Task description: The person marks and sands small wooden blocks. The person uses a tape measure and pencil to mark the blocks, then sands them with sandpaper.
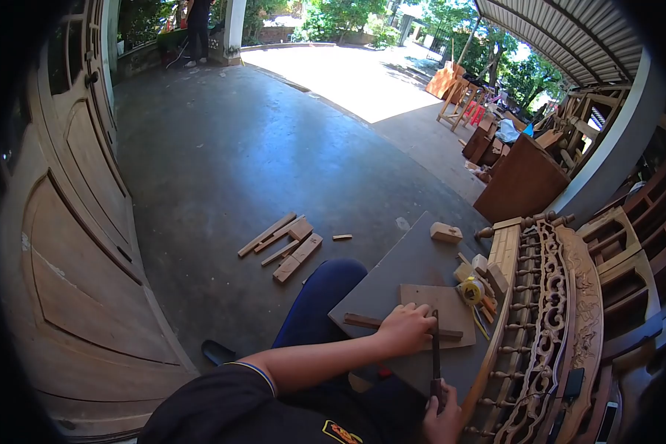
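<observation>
My left hand (405,326) presses down on a thin wooden strip (362,321) that lies across a grey board (407,263). A square piece of plywood (444,300) sits under the strip's far end. At the bottom edge my right hand (444,418) grips a dark slim tool (436,348), chisel-like, held upright with its tip at the strip beside my left fingers.
A yellow tape measure (471,290) and small wood blocks (445,232) lie on the board. A carved wooden headboard (547,311) stands to the right. Offcuts (285,244) are scattered on the concrete floor. A wooden door (66,244) leans at left. Furniture (518,177) stands at the back right; a person (198,29) stands far off.
</observation>
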Available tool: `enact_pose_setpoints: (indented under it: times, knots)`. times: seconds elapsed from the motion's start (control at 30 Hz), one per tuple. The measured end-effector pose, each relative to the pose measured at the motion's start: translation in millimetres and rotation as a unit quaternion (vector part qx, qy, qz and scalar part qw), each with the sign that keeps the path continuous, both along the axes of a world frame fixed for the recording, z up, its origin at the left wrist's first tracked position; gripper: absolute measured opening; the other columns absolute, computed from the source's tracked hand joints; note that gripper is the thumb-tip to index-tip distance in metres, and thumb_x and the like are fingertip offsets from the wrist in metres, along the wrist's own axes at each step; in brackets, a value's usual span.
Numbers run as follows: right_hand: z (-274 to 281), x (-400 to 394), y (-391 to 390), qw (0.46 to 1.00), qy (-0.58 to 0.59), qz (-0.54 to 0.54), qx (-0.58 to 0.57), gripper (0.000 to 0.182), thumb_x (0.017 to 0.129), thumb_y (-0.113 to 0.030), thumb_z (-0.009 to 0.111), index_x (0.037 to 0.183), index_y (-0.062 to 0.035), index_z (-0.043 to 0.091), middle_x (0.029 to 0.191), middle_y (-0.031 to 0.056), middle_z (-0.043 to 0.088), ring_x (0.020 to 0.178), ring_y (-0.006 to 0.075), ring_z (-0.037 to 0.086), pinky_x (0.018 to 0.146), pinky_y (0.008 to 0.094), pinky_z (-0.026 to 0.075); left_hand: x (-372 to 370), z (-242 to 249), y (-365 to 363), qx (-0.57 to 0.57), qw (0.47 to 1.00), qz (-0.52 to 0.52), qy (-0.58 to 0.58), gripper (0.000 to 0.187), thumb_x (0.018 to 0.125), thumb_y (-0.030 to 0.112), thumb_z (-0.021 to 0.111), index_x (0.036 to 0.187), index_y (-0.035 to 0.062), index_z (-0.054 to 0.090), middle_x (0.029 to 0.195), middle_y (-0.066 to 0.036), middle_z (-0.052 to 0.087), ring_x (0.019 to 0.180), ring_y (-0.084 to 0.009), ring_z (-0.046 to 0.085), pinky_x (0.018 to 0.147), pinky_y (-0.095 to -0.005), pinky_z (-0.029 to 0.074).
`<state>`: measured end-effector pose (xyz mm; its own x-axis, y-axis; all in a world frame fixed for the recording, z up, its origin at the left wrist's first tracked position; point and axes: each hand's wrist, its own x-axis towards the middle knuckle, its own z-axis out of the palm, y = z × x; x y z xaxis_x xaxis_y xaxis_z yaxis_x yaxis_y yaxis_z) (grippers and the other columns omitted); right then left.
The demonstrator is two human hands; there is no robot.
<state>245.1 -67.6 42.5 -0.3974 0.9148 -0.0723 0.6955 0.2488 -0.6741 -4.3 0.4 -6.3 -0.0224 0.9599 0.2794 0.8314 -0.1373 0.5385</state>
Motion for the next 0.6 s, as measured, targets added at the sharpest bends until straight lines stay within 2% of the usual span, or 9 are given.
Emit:
enact_pose_setpoints:
  times: [0.07,0.17,0.27,0.37,0.47,0.57,0.6]
  knots:
    - [4.4,-24.8,25.5,0.999,-0.031,0.009,-0.002,0.037,0.106,-0.005,0.054,0.143,-0.0044,0.058,0.126,0.0242,0.074,0.116,0.0403,0.073,0.096,0.0441,0.057,0.3,-3.3,-1.1,0.018,1.000,0.010,0.004,0.029,0.094,0.035,0.075,0.113,0.0129,0.072,0.115,-0.014,0.065,0.110,-0.0343,0.067,0.094,-0.0481,0.053]
    - [-16.0,-19.6,33.2,0.995,0.001,0.037,0.088,0.035,0.106,-0.005,0.055,0.141,-0.0043,0.059,0.122,0.0236,0.075,0.112,0.0394,0.074,0.093,0.0436,0.058,2.9,1.9,-4.4,0.010,0.999,0.036,0.006,0.027,0.094,0.035,0.075,0.110,0.0128,0.073,0.113,-0.013,0.065,0.110,-0.0337,0.067,0.093,-0.0474,0.053]
    - [-14.4,7.6,9.2,0.998,0.012,0.026,0.058,0.035,0.106,-0.005,0.055,0.141,-0.0047,0.060,0.116,0.0238,0.075,0.104,0.0395,0.075,0.088,0.0446,0.058,2.5,6.7,-6.1,-0.001,0.999,0.040,0.003,0.028,0.094,0.035,0.075,0.110,0.0128,0.073,0.111,-0.012,0.065,0.109,-0.0330,0.067,0.092,-0.0470,0.053]
    - [-0.5,26.6,-27.4,0.999,-0.009,-0.032,-0.010,0.034,0.106,-0.004,0.055,0.139,-0.0056,0.061,0.111,0.0253,0.074,0.096,0.0372,0.075,0.083,0.0454,0.057,1.6,4.2,-3.6,0.005,1.000,0.027,0.005,0.028,0.093,0.035,0.076,0.109,0.0124,0.074,0.110,-0.011,0.065,0.108,-0.0325,0.067,0.091,-0.0469,0.053]
    - [3.7,23.2,-29.2,1.000,0.011,-0.012,-0.014,0.044,0.105,-0.004,0.056,0.149,-0.0095,0.059,0.105,0.0266,0.072,0.090,0.0399,0.072,0.080,0.0477,0.056,-1.1,3.1,-1.3,0.015,1.000,0.024,0.004,0.026,0.094,0.034,0.075,0.109,0.0120,0.075,0.109,-0.012,0.065,0.106,-0.0327,0.067,0.091,-0.0466,0.054]
    - [-2.1,20.4,3.1,1.000,-0.004,-0.020,-0.009,0.038,0.100,-0.003,0.061,0.138,-0.0027,0.057,0.113,0.0291,0.076,0.110,0.0425,0.076,0.094,0.0465,0.059,-2.3,1.2,2.1,0.019,0.999,0.030,0.005,0.026,0.092,0.033,0.076,0.108,0.0121,0.075,0.108,-0.013,0.065,0.106,-0.0339,0.067,0.089,-0.0472,0.056]
    - [-9.7,3.4,23.4,0.999,0.025,0.023,0.021,0.038,0.100,-0.003,0.061,0.138,-0.0028,0.057,0.113,0.0310,0.074,0.109,0.0467,0.073,0.093,0.0485,0.059,-5.2,1.1,2.9,0.026,0.999,0.020,0.000,0.026,0.091,0.033,0.077,0.106,0.0121,0.076,0.107,-0.013,0.065,0.106,-0.0345,0.067,0.089,-0.0475,0.056]
